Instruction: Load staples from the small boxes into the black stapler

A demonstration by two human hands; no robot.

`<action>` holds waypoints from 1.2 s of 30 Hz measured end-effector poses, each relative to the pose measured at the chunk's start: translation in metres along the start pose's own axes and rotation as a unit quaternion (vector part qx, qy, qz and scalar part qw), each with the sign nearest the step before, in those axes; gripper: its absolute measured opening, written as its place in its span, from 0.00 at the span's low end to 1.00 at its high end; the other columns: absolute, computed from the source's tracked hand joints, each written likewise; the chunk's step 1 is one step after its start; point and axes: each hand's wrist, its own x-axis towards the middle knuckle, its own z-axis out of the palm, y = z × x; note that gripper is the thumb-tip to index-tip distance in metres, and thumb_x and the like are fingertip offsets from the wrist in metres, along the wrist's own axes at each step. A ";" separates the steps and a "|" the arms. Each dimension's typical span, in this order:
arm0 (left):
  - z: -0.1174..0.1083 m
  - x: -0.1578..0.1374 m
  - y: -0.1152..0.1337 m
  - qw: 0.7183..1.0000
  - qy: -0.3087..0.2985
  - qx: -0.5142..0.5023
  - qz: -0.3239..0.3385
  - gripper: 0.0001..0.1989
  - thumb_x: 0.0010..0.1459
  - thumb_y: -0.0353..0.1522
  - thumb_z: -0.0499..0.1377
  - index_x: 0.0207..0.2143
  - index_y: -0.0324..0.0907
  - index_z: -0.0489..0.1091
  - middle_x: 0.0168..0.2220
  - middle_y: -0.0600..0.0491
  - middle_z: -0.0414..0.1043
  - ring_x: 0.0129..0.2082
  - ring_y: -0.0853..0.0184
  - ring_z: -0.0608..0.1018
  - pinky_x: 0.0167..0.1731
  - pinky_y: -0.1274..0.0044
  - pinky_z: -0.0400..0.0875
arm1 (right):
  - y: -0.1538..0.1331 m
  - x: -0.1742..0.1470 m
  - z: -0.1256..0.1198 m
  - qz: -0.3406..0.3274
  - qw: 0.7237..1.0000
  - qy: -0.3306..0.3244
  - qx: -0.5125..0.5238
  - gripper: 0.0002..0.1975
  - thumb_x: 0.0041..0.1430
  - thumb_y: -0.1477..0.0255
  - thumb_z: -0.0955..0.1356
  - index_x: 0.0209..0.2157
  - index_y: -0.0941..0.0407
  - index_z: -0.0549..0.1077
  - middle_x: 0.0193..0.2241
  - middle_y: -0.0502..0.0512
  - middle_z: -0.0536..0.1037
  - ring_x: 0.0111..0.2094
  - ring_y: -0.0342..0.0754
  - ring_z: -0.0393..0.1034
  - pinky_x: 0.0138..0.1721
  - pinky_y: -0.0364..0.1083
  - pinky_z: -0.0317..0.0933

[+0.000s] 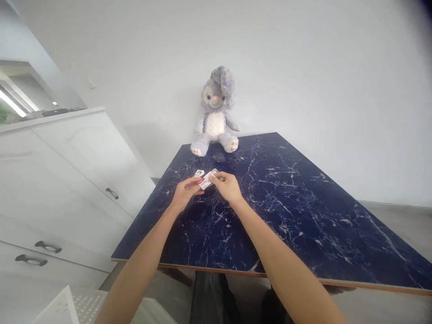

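Observation:
Over the table's left half, both my hands meet at a small red-and-white packet (206, 181), flat and tilted, perhaps a little box. My left hand (186, 192) grips its red end between thumb and fingers. The other end is pinched by my right hand (227, 185), its thumb on top. A greyish edge shows at the packet's far side by my right fingers; what it is I cannot make out. Just beyond my left fingertips is a second small white piece with dark and red print (199, 173), partly covered by the hand.
A grey plush rabbit (215, 126) sits at the far edge of the dark blue marbled table (290, 216), against the white wall. White cabinets (67, 180) with dark handles stand to the left. At bottom left is a white perforated object (84, 306).

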 end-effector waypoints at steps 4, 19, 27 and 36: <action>0.001 -0.002 0.004 0.999 -0.032 -0.012 -0.020 0.23 0.49 0.38 0.71 0.47 0.41 0.77 0.46 0.46 0.79 0.43 0.58 0.81 0.42 0.65 0.81 | 0.000 0.001 -0.005 0.059 0.995 -0.041 0.068 0.19 0.50 0.55 0.72 0.33 0.58 0.79 0.17 0.43 0.61 0.19 0.38 0.49 0.22 0.42 0.44; 0.000 -0.004 0.017 0.998 -0.032 0.039 0.032 0.35 0.51 0.37 0.70 0.61 0.42 0.67 0.58 0.43 0.72 0.58 0.52 0.74 0.60 0.60 0.66 | -0.010 -0.008 -0.011 0.189 0.924 -0.239 0.232 0.19 0.49 0.66 0.75 0.43 0.57 0.78 0.17 0.39 0.49 0.19 0.37 0.39 0.19 0.41 0.34; 0.004 -0.005 0.018 0.990 0.001 0.119 0.070 0.34 0.51 0.39 0.70 0.60 0.42 0.68 0.55 0.45 0.75 0.52 0.55 0.78 0.57 0.62 0.70 | -0.011 -0.015 -0.005 0.201 0.872 -0.301 0.329 0.19 0.51 0.67 0.74 0.45 0.55 0.72 0.17 0.37 0.49 0.19 0.37 0.36 0.18 0.39 0.33; 0.004 0.000 0.015 1.000 0.021 -0.010 0.005 0.23 0.58 0.43 0.64 0.53 0.44 0.74 0.54 0.45 0.75 0.51 0.56 0.79 0.50 0.63 0.76 | -0.012 -0.012 0.002 0.188 0.917 -0.210 0.283 0.15 0.50 0.68 0.73 0.40 0.57 0.73 0.17 0.37 0.49 0.18 0.37 0.38 0.18 0.40 0.34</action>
